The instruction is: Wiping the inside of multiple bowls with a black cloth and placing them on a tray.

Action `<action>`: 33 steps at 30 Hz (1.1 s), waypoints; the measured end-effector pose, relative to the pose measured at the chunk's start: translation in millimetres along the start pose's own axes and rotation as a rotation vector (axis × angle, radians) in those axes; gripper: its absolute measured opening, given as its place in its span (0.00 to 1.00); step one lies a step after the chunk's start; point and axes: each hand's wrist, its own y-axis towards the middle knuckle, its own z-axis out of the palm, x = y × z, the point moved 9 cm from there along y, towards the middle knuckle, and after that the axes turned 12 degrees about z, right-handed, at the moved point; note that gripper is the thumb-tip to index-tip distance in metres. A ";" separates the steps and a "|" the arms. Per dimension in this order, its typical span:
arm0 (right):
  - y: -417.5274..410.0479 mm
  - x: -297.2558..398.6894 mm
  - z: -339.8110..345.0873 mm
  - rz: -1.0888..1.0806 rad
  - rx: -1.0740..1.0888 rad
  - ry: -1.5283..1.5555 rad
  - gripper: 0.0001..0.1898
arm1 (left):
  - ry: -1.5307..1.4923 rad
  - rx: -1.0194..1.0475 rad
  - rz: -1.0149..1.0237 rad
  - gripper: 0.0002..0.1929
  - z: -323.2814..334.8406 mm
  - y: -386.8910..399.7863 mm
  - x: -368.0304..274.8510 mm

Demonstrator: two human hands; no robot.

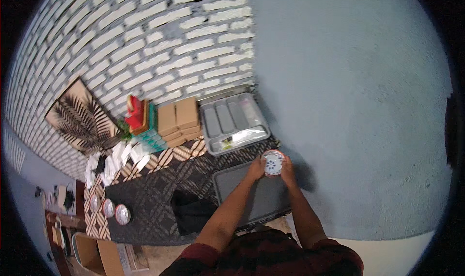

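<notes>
A small patterned bowl (273, 162) with an orange rim is held up between both my hands, its blue floral inside facing the camera. My left hand (257, 169) grips its left side, and my right hand (287, 170) grips the right side. Below the hands lies a dark grey tray (236, 183) on the patterned tablecloth. Three similar bowls stand at the left end of the table: one (122, 214), another (108, 207) beside it, and a third (94, 202) farthest left.
Behind lie a grey compartment organizer (218, 150) with a plastic packet, stacked cardboard boxes (178, 120), a teal crate (152, 139) and white crumpled bags (114, 163). Black cloth (190, 212) lies left of the tray. An opened carton (89, 252) stands below the table's left end; a wall rises at right.
</notes>
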 end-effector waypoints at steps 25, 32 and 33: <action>-292.0 175.3 375.8 -0.139 0.665 -0.927 0.35 | 0.471 -1.180 -0.574 0.24 -620.2 -535.0 222.7; -288.3 247.3 358.9 0.137 0.457 0.081 0.28 | 0.270 -0.885 -0.225 0.11 -598.5 -442.2 169.9; -299.0 248.1 369.6 0.133 0.438 0.083 0.28 | 0.206 -0.828 -0.191 0.11 -584.5 -426.0 159.6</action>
